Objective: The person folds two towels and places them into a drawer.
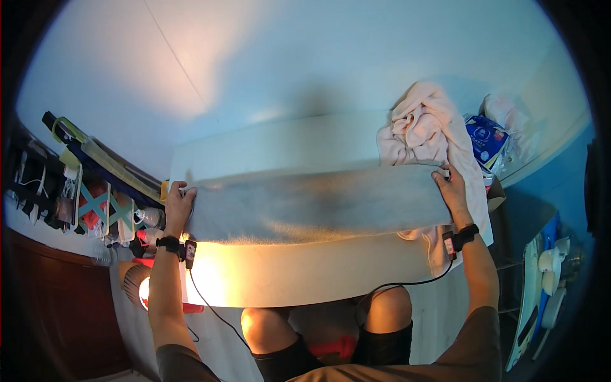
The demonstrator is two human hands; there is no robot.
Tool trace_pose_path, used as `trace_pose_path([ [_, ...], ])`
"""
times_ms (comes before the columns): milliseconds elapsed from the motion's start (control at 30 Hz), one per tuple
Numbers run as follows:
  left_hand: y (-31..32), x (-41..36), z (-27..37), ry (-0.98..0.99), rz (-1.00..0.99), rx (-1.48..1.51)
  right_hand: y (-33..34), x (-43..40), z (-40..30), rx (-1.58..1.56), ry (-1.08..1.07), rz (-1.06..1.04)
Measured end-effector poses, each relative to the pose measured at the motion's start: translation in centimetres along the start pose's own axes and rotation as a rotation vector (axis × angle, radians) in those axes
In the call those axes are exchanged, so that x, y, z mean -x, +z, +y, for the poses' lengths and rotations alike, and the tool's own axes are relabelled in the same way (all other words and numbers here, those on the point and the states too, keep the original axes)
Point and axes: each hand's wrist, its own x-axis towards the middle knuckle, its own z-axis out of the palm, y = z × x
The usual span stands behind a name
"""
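Observation:
A long grey cloth, probably a towel point(315, 205), lies lengthwise across the white tabletop point(305, 272), stretched between my hands. My left hand point(179, 206) pinches its left end between thumb and fingers. At the far right end, my right hand point(451, 188) grips the upper corner between thumb and forefinger. A crumpled pale pink towel point(422, 124) is heaped behind my right hand; part of it runs beneath the grey cloth and shows again at the front edge. Each wrist wears a black strap with a small cabled device.
A blue plastic packet point(486, 141) and a clear bag point(508, 112) sit at the right, beyond the pink towel. Crowded shelves point(105, 207) stand at the left. A lit lamp point(141, 286) glows by the table's front left corner. Black cables hang from both wrists.

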Motion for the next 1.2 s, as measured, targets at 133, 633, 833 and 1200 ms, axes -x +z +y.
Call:
trace_pose_path([
  [133,-1.4,-0.5,-2.9,-0.026,0.115,-0.074,0.1,0.9,-1.5,-0.012,-0.017,0.035],
  [633,2.8,5.7,0.5,0.323,-0.110,-0.476,-1.0,2.5,2.5,-0.454,0.197,-0.197],
  [833,3.7,5.4,0.8,0.298,-0.140,-0.519,-1.8,3.4,1.1,-0.508,0.327,-0.254],
  [1200,5.6,7.9,9.2,0.477,0.015,-0.148,-4.2,4.8,-1.3,-0.591,0.302,-0.332],
])
